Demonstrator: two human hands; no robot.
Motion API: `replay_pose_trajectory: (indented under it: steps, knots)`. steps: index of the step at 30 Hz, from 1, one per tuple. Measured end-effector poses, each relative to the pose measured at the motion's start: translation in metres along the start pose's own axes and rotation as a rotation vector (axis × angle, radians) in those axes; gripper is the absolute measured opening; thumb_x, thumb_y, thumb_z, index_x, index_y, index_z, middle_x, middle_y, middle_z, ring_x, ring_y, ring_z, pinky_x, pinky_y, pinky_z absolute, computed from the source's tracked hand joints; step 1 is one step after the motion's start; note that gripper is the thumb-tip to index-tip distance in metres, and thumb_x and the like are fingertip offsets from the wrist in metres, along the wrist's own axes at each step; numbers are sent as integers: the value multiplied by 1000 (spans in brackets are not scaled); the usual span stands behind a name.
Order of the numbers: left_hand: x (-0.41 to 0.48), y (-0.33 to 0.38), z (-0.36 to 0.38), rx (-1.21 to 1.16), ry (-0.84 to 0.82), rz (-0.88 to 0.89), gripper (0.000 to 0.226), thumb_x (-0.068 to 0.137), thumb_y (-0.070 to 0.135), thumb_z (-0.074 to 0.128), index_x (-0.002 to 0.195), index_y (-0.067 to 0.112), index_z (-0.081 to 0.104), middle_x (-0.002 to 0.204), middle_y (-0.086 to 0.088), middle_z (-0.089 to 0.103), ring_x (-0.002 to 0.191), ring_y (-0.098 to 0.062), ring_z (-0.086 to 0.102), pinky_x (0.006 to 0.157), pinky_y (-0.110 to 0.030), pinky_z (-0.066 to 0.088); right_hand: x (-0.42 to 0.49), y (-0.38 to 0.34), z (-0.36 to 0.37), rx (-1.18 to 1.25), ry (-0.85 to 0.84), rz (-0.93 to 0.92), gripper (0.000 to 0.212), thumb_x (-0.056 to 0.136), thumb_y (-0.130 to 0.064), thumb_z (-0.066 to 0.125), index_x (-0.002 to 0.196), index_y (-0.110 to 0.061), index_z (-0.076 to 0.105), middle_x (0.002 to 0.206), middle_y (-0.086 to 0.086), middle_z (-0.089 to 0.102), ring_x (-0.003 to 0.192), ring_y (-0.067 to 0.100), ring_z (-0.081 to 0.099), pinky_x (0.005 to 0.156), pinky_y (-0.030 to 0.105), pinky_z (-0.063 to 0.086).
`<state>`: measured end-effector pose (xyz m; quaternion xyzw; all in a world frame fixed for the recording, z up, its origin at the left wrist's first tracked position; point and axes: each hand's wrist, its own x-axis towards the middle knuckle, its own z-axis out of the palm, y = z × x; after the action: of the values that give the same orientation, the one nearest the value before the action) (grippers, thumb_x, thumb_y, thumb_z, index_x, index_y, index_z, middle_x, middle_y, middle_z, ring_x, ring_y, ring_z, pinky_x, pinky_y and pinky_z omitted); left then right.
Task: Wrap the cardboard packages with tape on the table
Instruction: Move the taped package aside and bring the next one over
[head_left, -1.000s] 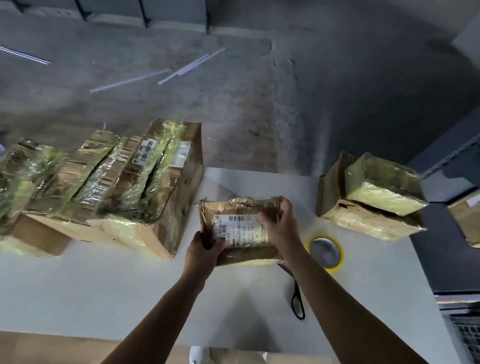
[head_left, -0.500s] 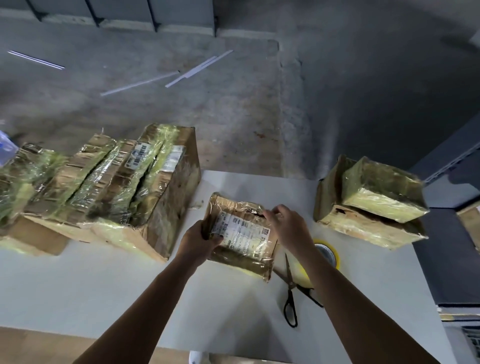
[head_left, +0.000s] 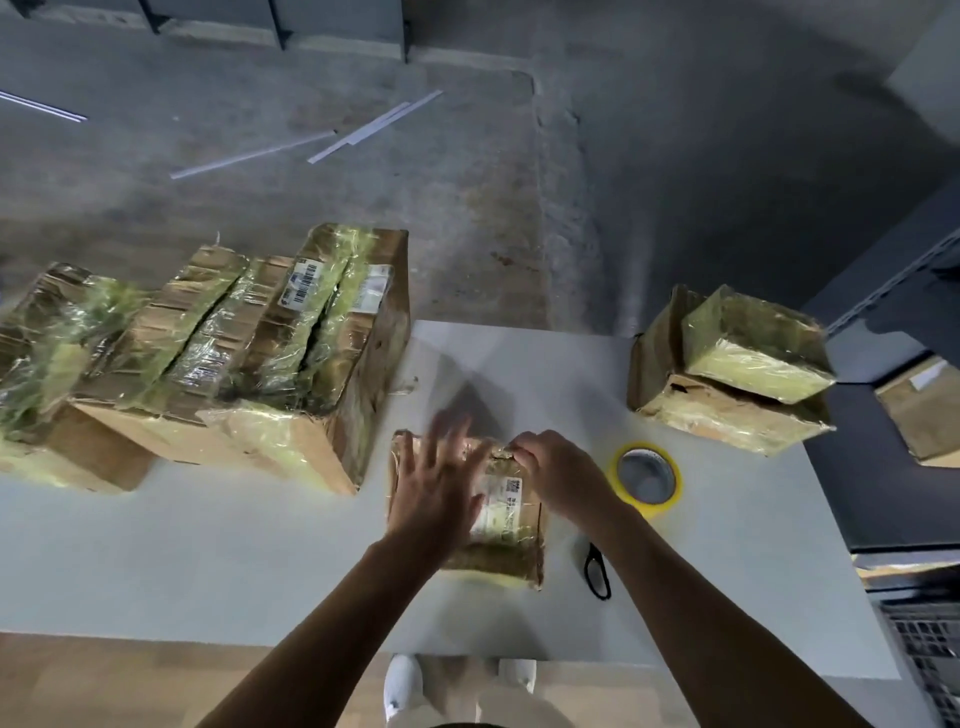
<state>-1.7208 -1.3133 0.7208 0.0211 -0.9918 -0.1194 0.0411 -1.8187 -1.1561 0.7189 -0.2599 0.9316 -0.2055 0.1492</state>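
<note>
A small cardboard package with a white barcode label, covered in clear tape, lies flat on the white table in front of me. My left hand lies on its left half with fingers spread and straight, blurred by motion. My right hand has curled fingers pinching at the package's far right edge. A yellow-cored roll of tape lies on the table just right of my right hand. Black-handled scissors lie beside the package, partly hidden by my right forearm.
A big taped cardboard box holding several wrapped packages stands at the table's left. Two taped packages are stacked at the far right corner. Beyond the table is concrete floor with white strips. My white shoes show below the front edge.
The package was held tilted in both hands and now lies flat on the table. My left hand let go of its left edge and spread over its top. My right hand stays at the far edge.
</note>
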Motion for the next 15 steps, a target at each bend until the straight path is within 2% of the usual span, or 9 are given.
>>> replay_pose_trajectory:
  steps: [2, 3, 4, 6, 8, 11, 15]
  knots:
    - [-5, 0, 8, -44, -46, 66, 48, 71, 27, 82, 116, 27, 66, 143, -12, 46, 135, -38, 38, 99, -65, 40, -9, -6, 8, -61, -29, 82, 29, 102, -29, 37, 118, -16, 57, 107, 14, 60, 98, 37, 60, 82, 39, 48]
    - [-9, -1, 11, -43, -65, 97, 46, 73, 26, 80, 117, 26, 66, 143, -12, 45, 135, -37, 38, 99, -63, 40, -13, -7, 10, -72, -28, 117, 28, 103, -28, 35, 116, -15, 55, 107, 15, 60, 99, 38, 60, 82, 40, 48]
    - [-12, -1, 13, -24, -106, 122, 49, 78, 28, 76, 125, 27, 61, 147, -12, 40, 137, -36, 34, 102, -62, 37, -17, -9, 11, -73, -23, 146, 27, 103, -27, 33, 115, -15, 54, 107, 16, 60, 99, 39, 59, 82, 41, 47]
    - [-13, -3, 11, 45, -193, 134, 57, 91, 36, 59, 144, 33, 39, 157, -7, 19, 144, -33, 17, 112, -56, 27, -22, -11, 13, -85, -17, 168, 25, 103, -26, 33, 114, -14, 52, 106, 17, 59, 98, 40, 59, 81, 41, 45]
    - [-7, -1, -2, 98, -273, 116, 59, 95, 38, 50, 149, 35, 27, 158, -4, 9, 144, -30, 10, 112, -49, 26, -23, -14, 14, -100, -23, 186, 23, 103, -24, 33, 113, -14, 51, 105, 17, 59, 98, 39, 59, 81, 40, 44]
    - [2, 10, -15, 97, -318, 84, 58, 91, 29, 57, 145, 27, 35, 153, -7, 14, 141, -31, 14, 107, -50, 31, -25, -18, 13, -121, -28, 206, 21, 103, -23, 33, 111, -15, 50, 106, 15, 61, 100, 38, 59, 81, 39, 43]
    - [7, 18, -15, 70, -310, 64, 46, 89, 21, 60, 134, 21, 48, 147, -8, 22, 136, -30, 19, 102, -46, 38, -26, -15, 13, -118, -28, 216, 22, 102, -22, 33, 111, -13, 50, 105, 16, 64, 98, 37, 61, 75, 38, 42]
